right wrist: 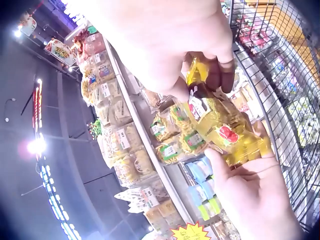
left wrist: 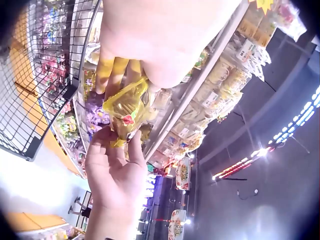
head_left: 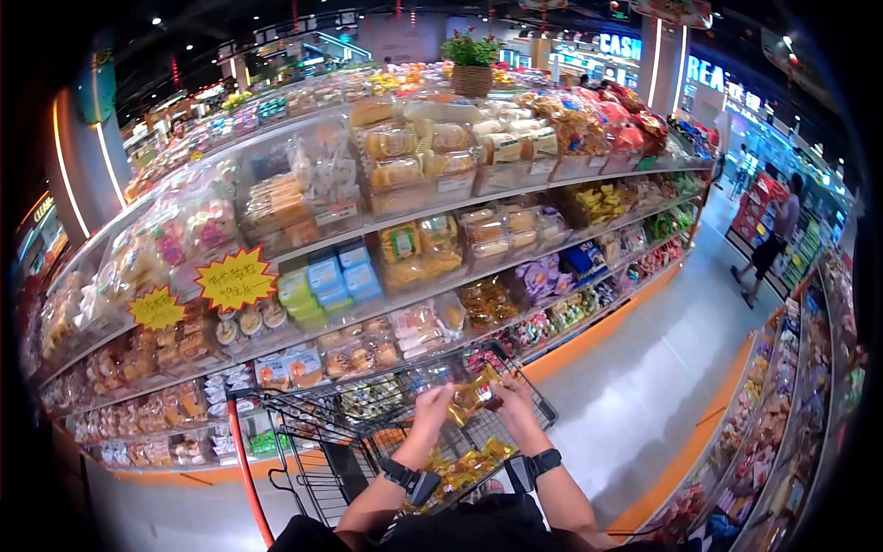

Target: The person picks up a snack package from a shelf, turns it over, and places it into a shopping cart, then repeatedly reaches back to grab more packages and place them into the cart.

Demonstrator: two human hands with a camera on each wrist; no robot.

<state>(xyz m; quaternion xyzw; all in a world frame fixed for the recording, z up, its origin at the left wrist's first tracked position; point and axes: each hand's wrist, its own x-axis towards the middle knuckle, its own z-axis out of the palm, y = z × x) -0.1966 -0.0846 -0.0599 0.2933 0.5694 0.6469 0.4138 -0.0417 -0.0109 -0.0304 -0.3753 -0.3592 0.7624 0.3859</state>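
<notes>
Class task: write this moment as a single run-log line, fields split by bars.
left hand: pinches gold packet | right hand: pinches same packet | cart: more gold packets inside | beyond cart: stocked shelves

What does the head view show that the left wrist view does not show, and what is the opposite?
Only the head view shows the cart's red handle, the gold packets in the cart, the black wristbands and the CASH sign.

Only the left wrist view shows the palm side of the right hand.

Both show the left hand and right hand gripping a gold packet, the cart, stocked shelves and a yellow starburst sign.
</notes>
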